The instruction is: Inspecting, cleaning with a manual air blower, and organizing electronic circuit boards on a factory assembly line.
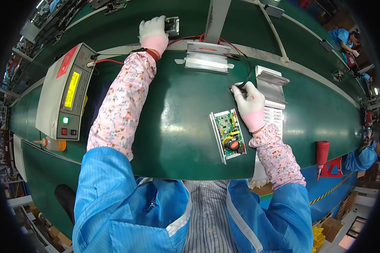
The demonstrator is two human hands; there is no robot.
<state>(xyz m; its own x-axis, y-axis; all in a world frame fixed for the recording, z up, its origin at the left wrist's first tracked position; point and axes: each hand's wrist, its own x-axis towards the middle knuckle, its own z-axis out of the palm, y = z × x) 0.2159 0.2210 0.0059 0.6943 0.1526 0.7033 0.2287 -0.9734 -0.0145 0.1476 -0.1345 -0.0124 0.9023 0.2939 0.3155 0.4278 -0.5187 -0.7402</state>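
A blue striped anti-static smock hangs open over a striped shirt; pink floral sleeve covers run to white gloves (pink-cuffed) on the left hand (153, 30) and right hand (250, 103).

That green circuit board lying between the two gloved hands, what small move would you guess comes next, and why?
Probably the right hand brings its black clip lead down to the circuit board. The board lies untouched just below that hand, while the left hand grips another small unit far up the green table.
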